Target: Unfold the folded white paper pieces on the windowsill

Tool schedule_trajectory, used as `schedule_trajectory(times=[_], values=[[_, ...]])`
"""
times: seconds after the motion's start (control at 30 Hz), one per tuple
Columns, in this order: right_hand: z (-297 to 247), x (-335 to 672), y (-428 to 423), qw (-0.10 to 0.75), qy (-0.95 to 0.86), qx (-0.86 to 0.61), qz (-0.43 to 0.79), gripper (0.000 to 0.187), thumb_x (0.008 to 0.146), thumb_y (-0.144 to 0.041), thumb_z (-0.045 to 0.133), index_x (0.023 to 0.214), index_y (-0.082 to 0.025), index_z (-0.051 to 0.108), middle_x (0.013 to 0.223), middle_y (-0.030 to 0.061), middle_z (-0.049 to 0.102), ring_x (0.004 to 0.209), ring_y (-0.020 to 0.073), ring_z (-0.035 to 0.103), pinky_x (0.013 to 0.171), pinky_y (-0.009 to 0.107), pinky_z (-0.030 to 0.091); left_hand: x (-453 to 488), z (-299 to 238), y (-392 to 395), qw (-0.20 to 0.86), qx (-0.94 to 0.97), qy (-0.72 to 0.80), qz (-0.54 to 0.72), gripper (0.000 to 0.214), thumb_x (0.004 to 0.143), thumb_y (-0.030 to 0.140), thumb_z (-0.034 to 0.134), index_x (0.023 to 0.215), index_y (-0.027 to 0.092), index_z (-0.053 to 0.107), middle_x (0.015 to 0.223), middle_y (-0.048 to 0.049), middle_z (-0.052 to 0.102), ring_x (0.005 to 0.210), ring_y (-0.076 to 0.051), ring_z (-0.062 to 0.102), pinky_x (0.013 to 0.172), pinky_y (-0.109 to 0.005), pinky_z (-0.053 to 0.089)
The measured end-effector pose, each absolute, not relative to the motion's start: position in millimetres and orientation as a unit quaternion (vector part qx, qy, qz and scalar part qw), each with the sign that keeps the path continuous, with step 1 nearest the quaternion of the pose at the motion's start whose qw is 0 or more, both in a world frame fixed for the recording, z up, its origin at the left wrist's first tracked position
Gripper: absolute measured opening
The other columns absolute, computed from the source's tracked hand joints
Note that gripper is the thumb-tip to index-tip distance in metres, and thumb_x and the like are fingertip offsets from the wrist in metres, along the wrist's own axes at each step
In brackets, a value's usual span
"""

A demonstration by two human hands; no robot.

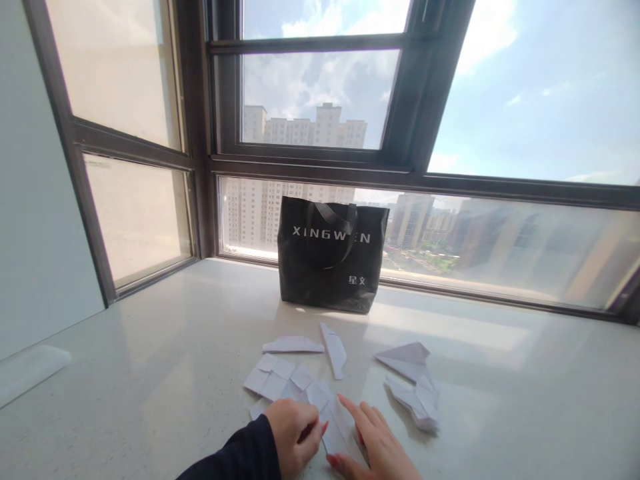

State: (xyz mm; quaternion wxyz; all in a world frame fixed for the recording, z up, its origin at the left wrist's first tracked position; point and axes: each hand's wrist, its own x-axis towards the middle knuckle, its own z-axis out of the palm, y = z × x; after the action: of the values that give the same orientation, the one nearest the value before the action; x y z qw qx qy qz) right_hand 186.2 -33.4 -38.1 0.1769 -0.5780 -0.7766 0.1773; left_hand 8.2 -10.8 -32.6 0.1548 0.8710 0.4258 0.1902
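Note:
A folded white paper (343, 427) lies on the pale stone sill in front of me. My left hand (297, 433), in a dark sleeve, is curled with its thumb against the fingers at the paper's left edge. Over the same paper rests my right hand (377, 440), fingers stretched and thumb spread away from them. Just beyond my left hand are several folded paper pieces (273, 377), partly overlapping. Two narrow folded pieces lie farther off, one lengthwise (295, 345) and one slanted (334, 351).
Right of my hands sit a pointed folded paper (406, 360) and a thicker folded stack (417, 403). A black tote bag (330, 260) stands upright by the window. A white rounded object (35, 370) is at the far left. Dark window frames (320, 163) border the sill.

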Motion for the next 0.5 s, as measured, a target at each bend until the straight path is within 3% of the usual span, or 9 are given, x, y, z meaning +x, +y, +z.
schedule_trajectory(times=[0.27, 0.5], values=[[-47.8, 191.1, -31.6, 0.224, -0.774, -0.566, 0.172, 0.052, 0.067, -0.037, 0.056, 0.116, -0.021, 0.048, 0.092, 0.0079, 0.057, 0.082, 0.0205, 0.050, 0.077, 0.029, 0.039, 8.9, -32.5, -11.0, 0.156, 0.867, 0.430, 0.198, 0.032, 0.080, 0.031, 0.035, 0.052, 0.016, 0.041, 0.044, 0.0040, 0.036, 0.041, -0.007, 0.032, 0.042, -0.022, 0.020], [-40.2, 186.8, -34.4, 0.205, -0.779, -0.567, 0.174, 0.049, 0.070, -0.030, 0.051, 0.117, -0.015, 0.047, 0.098, 0.0111, 0.056, 0.090, 0.0223, 0.048, 0.083, 0.031, 0.037, 9.2, -29.7, -14.0, 0.154, 0.863, 0.439, 0.195, 0.031, 0.080, 0.030, 0.036, 0.052, 0.017, 0.043, 0.044, 0.0044, 0.035, 0.041, -0.007, 0.031, 0.042, -0.022, 0.020]])
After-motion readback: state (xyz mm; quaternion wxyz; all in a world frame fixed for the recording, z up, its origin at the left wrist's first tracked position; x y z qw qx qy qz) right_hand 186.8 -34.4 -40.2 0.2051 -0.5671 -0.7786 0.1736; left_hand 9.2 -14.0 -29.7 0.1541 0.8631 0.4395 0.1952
